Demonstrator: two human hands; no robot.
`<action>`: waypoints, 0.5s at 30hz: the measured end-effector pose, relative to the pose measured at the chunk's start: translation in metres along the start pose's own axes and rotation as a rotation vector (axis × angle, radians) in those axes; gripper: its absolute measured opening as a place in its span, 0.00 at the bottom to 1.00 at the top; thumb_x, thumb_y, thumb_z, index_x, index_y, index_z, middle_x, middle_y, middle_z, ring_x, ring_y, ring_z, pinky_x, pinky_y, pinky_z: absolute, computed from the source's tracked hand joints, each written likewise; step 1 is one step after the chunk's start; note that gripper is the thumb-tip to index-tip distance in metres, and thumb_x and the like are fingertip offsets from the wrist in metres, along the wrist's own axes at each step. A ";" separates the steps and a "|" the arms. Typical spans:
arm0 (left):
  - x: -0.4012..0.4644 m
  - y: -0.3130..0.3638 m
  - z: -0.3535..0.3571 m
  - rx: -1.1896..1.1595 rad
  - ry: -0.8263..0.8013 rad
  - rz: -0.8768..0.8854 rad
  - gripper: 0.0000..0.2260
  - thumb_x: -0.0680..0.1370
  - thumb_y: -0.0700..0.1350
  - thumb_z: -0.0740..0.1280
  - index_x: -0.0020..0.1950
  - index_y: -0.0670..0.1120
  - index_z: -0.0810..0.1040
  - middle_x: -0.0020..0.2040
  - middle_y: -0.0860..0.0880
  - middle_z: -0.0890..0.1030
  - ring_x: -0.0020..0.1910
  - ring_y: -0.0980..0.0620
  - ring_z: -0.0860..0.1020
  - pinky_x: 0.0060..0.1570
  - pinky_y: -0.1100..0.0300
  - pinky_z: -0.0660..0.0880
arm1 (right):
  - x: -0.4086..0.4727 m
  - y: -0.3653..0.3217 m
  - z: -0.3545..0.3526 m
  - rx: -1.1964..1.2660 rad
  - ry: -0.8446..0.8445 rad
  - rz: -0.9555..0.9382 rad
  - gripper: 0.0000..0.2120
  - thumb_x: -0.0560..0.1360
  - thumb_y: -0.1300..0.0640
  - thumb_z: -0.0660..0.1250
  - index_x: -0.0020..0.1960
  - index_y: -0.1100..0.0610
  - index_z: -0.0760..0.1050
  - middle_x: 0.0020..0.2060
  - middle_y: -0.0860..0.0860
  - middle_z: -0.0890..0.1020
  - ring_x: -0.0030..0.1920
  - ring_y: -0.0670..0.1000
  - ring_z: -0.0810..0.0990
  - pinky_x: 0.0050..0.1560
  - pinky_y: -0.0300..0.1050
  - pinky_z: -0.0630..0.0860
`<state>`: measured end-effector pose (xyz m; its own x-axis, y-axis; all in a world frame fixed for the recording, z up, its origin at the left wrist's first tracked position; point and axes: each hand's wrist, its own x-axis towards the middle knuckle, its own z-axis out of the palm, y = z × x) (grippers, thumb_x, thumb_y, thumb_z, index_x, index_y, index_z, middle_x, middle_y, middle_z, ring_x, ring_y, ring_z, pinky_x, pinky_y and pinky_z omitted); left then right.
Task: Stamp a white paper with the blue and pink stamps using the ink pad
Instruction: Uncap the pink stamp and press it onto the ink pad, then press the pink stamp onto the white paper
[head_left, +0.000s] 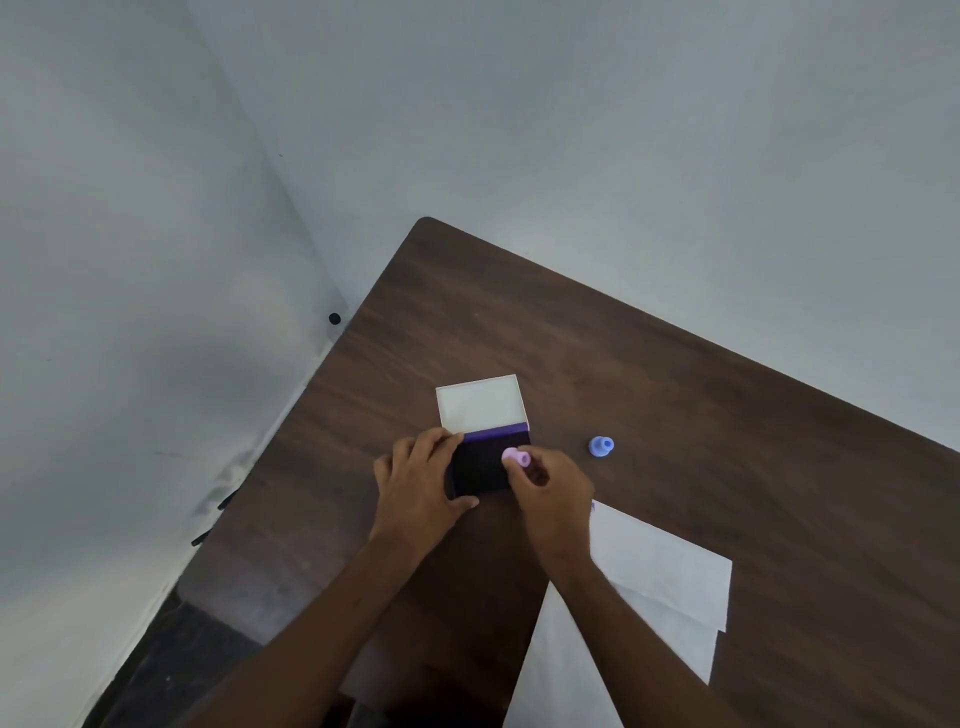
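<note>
The ink pad (480, 467) lies open on the brown table (675, 395), its dark purple pad facing up and its white lid (480, 402) folded back behind it. My left hand (415, 486) grips the pad's left side and front edge. My right hand (553, 486) pinches the pink stamp (516, 458) and holds it on the pad's right part. The blue stamp (601, 446) stands alone on the table to the right of the pad. White paper (670, 577) lies near me on the right, partly under my right forearm.
Grey walls close off the table at the back and left, meeting in a corner. The table's left edge runs diagonally beside a pale floor strip (130, 561). A second sheet of paper (556, 670) lies under the first, toward the table's near edge.
</note>
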<state>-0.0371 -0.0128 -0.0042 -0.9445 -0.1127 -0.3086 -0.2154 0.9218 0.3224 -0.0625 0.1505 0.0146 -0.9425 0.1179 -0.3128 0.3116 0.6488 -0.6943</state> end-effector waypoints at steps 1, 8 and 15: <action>-0.001 0.001 -0.001 0.003 -0.001 0.002 0.38 0.67 0.64 0.71 0.73 0.55 0.62 0.72 0.52 0.65 0.70 0.48 0.63 0.66 0.48 0.60 | -0.004 0.005 -0.008 0.038 0.048 0.009 0.12 0.75 0.49 0.68 0.52 0.56 0.81 0.45 0.51 0.84 0.43 0.46 0.80 0.45 0.35 0.75; -0.020 0.032 0.005 -0.106 0.146 0.248 0.15 0.75 0.52 0.67 0.62 0.54 0.77 0.60 0.54 0.79 0.59 0.52 0.74 0.59 0.58 0.61 | -0.028 0.038 -0.056 0.124 0.270 0.176 0.06 0.72 0.49 0.72 0.43 0.49 0.77 0.36 0.42 0.80 0.36 0.42 0.79 0.36 0.30 0.73; -0.045 0.103 0.023 0.074 -0.299 0.476 0.23 0.80 0.56 0.56 0.75 0.54 0.60 0.75 0.53 0.64 0.72 0.51 0.63 0.72 0.53 0.52 | -0.028 0.076 -0.062 0.163 0.258 0.370 0.11 0.72 0.46 0.70 0.46 0.54 0.79 0.42 0.47 0.84 0.41 0.48 0.81 0.38 0.35 0.74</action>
<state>-0.0114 0.0960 0.0219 -0.8194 0.4217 -0.3883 0.2451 0.8701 0.4277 -0.0202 0.2435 0.0108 -0.7577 0.5148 -0.4011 0.6272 0.4046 -0.6656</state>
